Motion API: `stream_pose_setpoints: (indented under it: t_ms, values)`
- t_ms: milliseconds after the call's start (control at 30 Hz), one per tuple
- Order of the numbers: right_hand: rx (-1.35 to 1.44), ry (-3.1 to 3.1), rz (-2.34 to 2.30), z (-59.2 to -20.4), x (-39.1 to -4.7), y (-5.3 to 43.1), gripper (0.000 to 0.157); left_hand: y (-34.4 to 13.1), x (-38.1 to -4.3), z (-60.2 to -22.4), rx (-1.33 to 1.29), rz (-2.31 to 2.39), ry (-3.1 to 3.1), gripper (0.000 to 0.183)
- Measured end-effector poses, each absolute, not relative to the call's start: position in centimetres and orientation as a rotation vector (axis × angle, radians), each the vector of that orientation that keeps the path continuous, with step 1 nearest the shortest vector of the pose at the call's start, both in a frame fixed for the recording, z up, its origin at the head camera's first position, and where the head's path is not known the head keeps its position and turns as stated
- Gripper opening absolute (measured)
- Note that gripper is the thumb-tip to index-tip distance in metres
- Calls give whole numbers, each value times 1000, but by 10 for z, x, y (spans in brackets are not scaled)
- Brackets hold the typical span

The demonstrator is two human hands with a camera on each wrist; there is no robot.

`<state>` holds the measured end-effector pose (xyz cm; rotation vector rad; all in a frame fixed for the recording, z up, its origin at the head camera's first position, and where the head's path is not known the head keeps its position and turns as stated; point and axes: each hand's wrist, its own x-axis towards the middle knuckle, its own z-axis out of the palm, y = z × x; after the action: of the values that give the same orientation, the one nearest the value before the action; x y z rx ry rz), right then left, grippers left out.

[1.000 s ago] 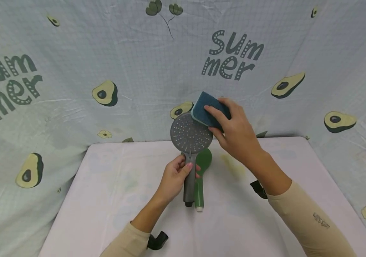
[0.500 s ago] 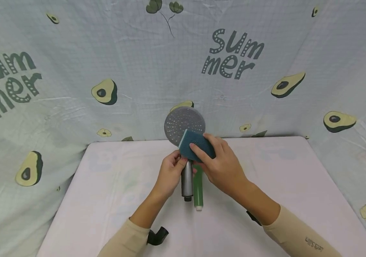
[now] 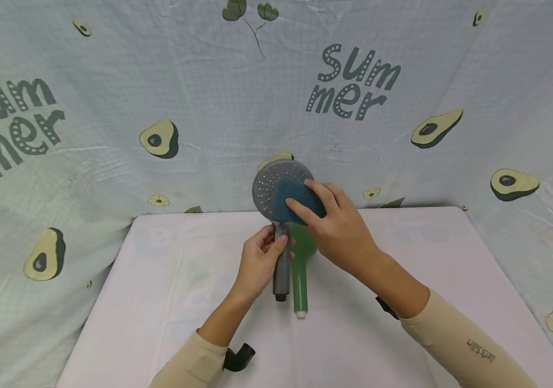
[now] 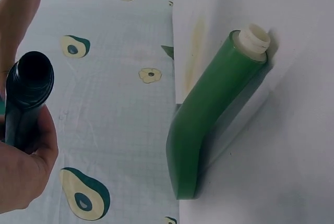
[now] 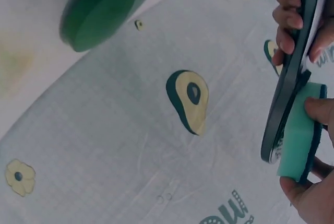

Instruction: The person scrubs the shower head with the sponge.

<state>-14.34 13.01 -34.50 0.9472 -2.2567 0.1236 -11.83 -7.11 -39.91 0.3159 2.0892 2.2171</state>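
Observation:
My left hand (image 3: pixel 259 264) grips a grey shower head (image 3: pixel 264 188) by its handle, with the round nozzle face turned toward me. In my right hand (image 3: pixel 346 231) is a sponge (image 3: pixel 296 196) with a dark blue scouring side and a light green foam side. The right wrist view shows the sponge's foam (image 5: pixel 297 135) lying against the nozzle face, fingers and thumb pinching its edges. Behind the grey one, a green shower head (image 3: pixel 299 280) with a white threaded end lies on the table; its head part is partly hidden by the right hand and sponge.
The table (image 3: pixel 174 302) has a pale pinkish cover. A hanging cloth (image 3: pixel 208 108) with avocado prints rises behind and beside it. Black straps or mounts, such as the black piece (image 3: pixel 239 357) by the left sleeve, sit at the wrists.
The sponge has gone from the upper right rim of the nozzle face down to the handle's neck, then back up onto the face. The shower head has shifted slightly up and left.

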Motion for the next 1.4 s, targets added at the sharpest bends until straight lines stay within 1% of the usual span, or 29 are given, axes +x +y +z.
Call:
stream_pose_setpoints:
  t_ms: [200, 333, 500, 667, 767, 833, 1000, 1067, 1167, 1300, 1400]
  values:
    - [1032, -2227, 93, -356, -134, 125, 62, -74, -119, -400, 317, 2240, 2105, 30]
    - [1040, -2237, 208, -365, -129, 125, 67, -76, -119, -401, 375, 2269, 2030, 31]
    - [959, -2221, 457, -366, -133, 132, 70, -77, -118, -401, 494, 2247, 1789, 39]
    - [822, -2239, 662, -353, -141, 136, 68, -77, -116, -403, 518, 2251, 1643, 40]
    - [828, -2216, 688, -351, -141, 135, 69, -77, -116, -403, 531, 2260, 1577, 41]
    - [899, -2176, 655, -355, -139, 133, 66, -77, -117, -403, 544, 2270, 1535, 43]
    - [1072, -2119, 550, -370, -130, 127, 41, -79, -119, -402, 596, 2286, 1522, 46]
    - [1074, -2132, 544, -371, -129, 127, 38, -79, -120, -401, 622, 2279, 1528, 47]
    - [1031, -2149, 590, -366, -131, 130, 45, -79, -120, -402, 641, 2263, 1511, 48]
    - [916, -2194, 755, -348, -137, 133, 67, -81, -119, -403, 636, 2215, 1547, 47]
    - [802, -2256, 900, -332, -145, 136, 71, -82, -118, -403, 631, 2156, 1620, 44]
